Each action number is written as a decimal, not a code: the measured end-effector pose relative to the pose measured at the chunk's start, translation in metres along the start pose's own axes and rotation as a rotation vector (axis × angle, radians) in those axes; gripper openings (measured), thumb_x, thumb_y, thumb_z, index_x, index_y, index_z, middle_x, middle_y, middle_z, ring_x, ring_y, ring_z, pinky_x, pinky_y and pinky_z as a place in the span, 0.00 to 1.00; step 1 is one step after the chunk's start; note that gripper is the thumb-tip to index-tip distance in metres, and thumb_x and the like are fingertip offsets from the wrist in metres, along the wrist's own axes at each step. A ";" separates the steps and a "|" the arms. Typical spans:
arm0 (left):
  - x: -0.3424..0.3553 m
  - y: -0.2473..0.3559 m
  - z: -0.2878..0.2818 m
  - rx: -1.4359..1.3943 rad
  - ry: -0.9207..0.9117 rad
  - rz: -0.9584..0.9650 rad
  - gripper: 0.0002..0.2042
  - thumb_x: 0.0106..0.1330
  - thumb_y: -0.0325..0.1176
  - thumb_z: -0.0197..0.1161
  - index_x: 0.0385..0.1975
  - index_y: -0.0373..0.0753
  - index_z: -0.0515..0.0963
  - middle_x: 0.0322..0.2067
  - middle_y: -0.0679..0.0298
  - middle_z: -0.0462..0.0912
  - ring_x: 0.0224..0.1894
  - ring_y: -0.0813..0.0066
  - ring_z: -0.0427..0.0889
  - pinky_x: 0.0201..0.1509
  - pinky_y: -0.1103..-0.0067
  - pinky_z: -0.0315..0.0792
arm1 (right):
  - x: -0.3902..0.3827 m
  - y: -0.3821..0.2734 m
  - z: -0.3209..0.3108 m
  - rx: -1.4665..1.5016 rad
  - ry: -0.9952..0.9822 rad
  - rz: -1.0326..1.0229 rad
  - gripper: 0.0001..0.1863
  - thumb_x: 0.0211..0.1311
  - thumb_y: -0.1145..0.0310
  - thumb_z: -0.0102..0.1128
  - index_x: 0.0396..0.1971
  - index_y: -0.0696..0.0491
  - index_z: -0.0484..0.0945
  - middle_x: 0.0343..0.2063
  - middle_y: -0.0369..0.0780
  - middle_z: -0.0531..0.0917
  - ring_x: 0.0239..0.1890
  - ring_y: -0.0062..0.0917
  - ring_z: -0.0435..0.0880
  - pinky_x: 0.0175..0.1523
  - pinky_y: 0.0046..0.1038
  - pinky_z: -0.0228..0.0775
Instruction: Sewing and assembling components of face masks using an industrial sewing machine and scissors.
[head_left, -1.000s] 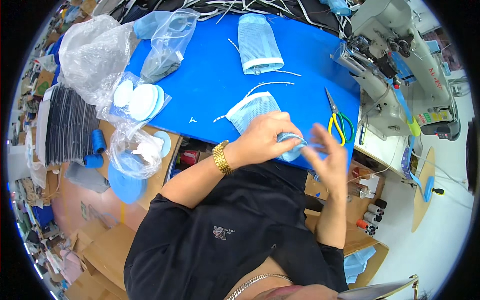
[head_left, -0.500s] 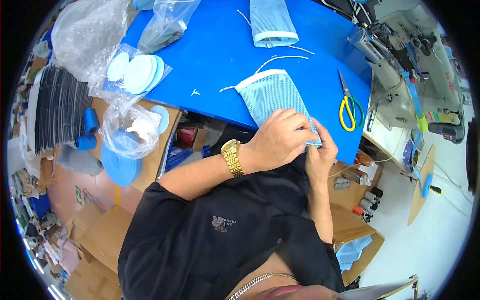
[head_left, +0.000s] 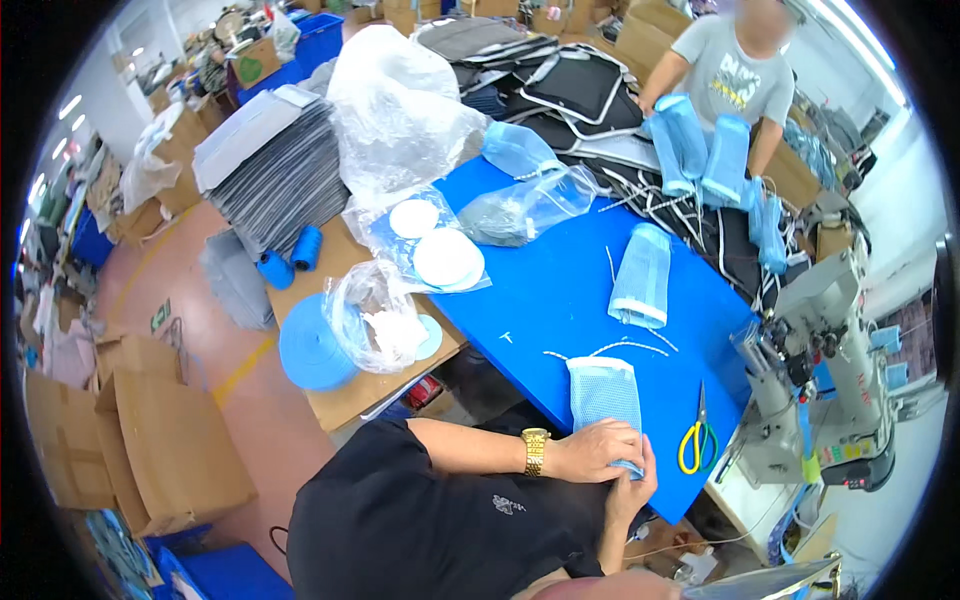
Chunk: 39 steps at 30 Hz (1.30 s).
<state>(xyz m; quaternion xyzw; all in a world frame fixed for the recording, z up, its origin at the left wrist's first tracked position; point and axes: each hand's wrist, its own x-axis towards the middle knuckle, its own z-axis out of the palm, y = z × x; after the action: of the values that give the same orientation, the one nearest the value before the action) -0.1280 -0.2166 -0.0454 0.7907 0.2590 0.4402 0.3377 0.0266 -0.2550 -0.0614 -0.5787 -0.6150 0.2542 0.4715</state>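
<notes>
pouch (head_left: 604,392): blue mesh cloth, matt | table (head_left: 540,290): smooth blue | bags (head_left: 400,120): glossy clear plastic

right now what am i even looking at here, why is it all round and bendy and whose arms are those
This is one picture from a wide fisheye camera worn on a person's head, looking down, which is why straight edges bend. The arms coming from the lower edge are that person's own. Both hands grip the near end of a light blue mesh pouch: the left hand with a gold wristwatch, and the right hand beside it. They work at a blue table. On it lie another mesh pouch, yellow-handled scissors and clear plastic bags. A sewing machine stands at the right. Another person stands across the table.
</notes>
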 end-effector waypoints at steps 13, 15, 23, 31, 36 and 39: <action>0.005 0.018 -0.018 0.168 0.187 0.132 0.13 0.51 0.27 0.64 0.38 0.39 0.79 0.40 0.61 0.77 0.46 0.62 0.75 0.50 0.68 0.67 | 0.012 -0.006 -0.001 0.107 -0.025 0.102 0.19 0.54 0.82 0.48 0.47 0.65 0.77 0.41 0.46 0.84 0.41 0.25 0.82 0.48 0.26 0.72; 0.014 0.021 -0.029 0.171 0.135 0.057 0.12 0.50 0.28 0.65 0.37 0.40 0.79 0.39 0.62 0.77 0.46 0.62 0.75 0.49 0.69 0.68 | 0.018 -0.013 -0.005 -0.026 0.041 -0.048 0.20 0.53 0.81 0.51 0.49 0.64 0.77 0.41 0.46 0.84 0.41 0.24 0.82 0.47 0.25 0.72; 0.114 0.019 -0.113 -0.045 0.157 -0.117 0.09 0.61 0.27 0.64 0.41 0.37 0.83 0.34 0.67 0.83 0.36 0.84 0.79 0.40 0.86 0.73 | 0.112 -0.095 -0.026 -0.084 0.069 -0.265 0.21 0.52 0.72 0.60 0.50 0.52 0.78 0.13 0.35 0.68 0.16 0.18 0.65 0.23 0.22 0.59; 0.115 0.022 -0.107 -0.123 0.167 -0.253 0.13 0.65 0.31 0.62 0.47 0.36 0.79 0.44 0.63 0.82 0.44 0.79 0.80 0.43 0.83 0.74 | 0.112 -0.085 -0.029 -0.052 0.236 -0.248 0.17 0.50 0.72 0.61 0.43 0.56 0.81 0.12 0.37 0.71 0.13 0.19 0.69 0.21 0.23 0.61; 0.082 0.027 -0.091 -0.096 0.232 -0.208 0.19 0.57 0.31 0.70 0.48 0.37 0.77 0.40 0.65 0.79 0.38 0.82 0.77 0.34 0.87 0.72 | 0.097 -0.087 -0.025 -0.039 0.269 -0.244 0.16 0.54 0.76 0.61 0.45 0.53 0.82 0.14 0.28 0.65 0.17 0.10 0.62 0.22 0.16 0.55; 0.071 0.028 -0.087 -0.049 0.187 -0.330 0.20 0.56 0.28 0.68 0.49 0.36 0.76 0.39 0.66 0.78 0.33 0.84 0.74 0.32 0.87 0.71 | 0.088 -0.088 -0.022 -0.046 0.276 -0.263 0.15 0.52 0.75 0.62 0.43 0.54 0.82 0.12 0.32 0.68 0.15 0.14 0.66 0.21 0.20 0.58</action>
<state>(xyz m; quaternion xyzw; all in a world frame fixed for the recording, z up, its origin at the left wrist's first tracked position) -0.1672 -0.1578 0.0465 0.6848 0.4045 0.4565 0.3987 0.0148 -0.1938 0.0489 -0.5333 -0.6206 0.0942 0.5671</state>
